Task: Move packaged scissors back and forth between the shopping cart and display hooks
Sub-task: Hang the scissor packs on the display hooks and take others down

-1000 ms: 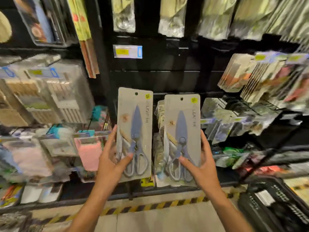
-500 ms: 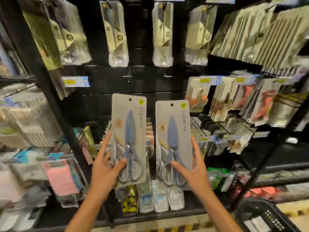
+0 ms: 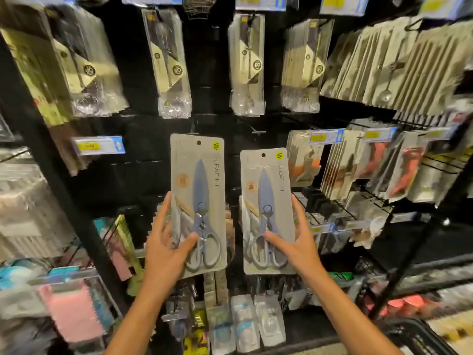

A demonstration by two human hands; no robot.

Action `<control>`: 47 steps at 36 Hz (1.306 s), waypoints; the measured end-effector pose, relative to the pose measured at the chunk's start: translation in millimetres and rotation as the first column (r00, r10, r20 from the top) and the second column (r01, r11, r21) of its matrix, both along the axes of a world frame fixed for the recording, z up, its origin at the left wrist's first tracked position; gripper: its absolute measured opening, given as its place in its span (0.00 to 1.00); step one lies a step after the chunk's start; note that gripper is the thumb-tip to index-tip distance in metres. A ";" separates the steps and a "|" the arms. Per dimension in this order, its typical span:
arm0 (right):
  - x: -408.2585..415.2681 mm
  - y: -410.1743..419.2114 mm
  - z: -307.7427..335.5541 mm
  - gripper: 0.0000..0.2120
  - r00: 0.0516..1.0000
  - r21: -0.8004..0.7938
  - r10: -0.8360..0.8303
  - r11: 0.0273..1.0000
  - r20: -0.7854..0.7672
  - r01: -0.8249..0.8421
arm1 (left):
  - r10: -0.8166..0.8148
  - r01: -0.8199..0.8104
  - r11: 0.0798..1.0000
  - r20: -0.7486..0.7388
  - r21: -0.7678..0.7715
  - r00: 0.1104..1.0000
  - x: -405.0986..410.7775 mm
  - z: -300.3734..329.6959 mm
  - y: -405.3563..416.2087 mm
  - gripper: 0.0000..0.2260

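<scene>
Vs half a second back: both packs sit higher against the black display panel point(image 3: 143, 139), left pack now raised above the right one; before they were nearly level. View has tilted up, more of the top row shows, cart corner smaller.

Left hand point(image 3: 166, 249) grips the left scissors pack point(image 3: 198, 201) at its lower left edge, thumb across the front over the handles, fingers behind and along the side. Right hand point(image 3: 294, 242) grips the right scissors pack point(image 3: 266, 208) at its lower right edge, thumb on the front, fingers up the side. Both packs upright, side by side, a narrow gap between them, not touching, each with a hang hole at top.

Count: two scissors packs, two hands. Above the packs, bare hooks point(image 3: 257, 130) stick out of the panel; count unclear, blurred. A blue-and-yellow price tag point(image 3: 98, 146) sits left of the left pack.

Open room: dark bare panel just above and between the pack tops. Right of the right pack, hanging goods point(image 3: 343, 162) crowd close to its edge. Black upright post point(image 3: 64, 188) well left of the left pack. Shopping cart point(image 3: 419, 339) edge at bottom right, well below the right pack.
</scene>
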State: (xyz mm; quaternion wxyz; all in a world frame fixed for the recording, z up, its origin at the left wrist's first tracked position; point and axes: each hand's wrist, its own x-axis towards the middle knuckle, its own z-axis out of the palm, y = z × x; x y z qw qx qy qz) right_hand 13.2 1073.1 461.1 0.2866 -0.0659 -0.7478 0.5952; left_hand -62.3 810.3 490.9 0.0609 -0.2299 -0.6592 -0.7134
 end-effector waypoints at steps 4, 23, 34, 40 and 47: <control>-16.8 2.8 0.5 0.45 1.000 0.016 -0.020 1.000 -0.009 0.020 | -0.013 0.013 1.000 -0.020 -0.013 1.000 -17.6 1.3 0.6 0.41; -80.4 29.9 2.0 0.46 0.997 -0.053 0.054 0.997 -0.056 -0.057 | 0.045 -0.048 0.998 -0.092 -0.033 0.995 -64.5 9.2 20.3 0.41; -101.0 36.6 -11.3 0.46 0.995 -0.088 0.086 0.992 -0.052 -0.090 | 0.044 -0.046 0.999 -0.088 -0.017 0.995 -76.8 11.9 28.7 0.42; -122.4 42.5 -14.4 0.46 0.996 0.006 0.090 0.996 -0.006 -0.090 | 0.050 -0.051 0.999 -0.112 -0.009 0.992 -85.1 17.0 30.8 0.41; -165.8 56.2 -18.5 0.47 0.991 0.190 0.050 0.979 0.121 -0.072 | 0.053 -0.050 0.998 -0.120 0.032 0.991 -91.6 26.8 35.0 0.41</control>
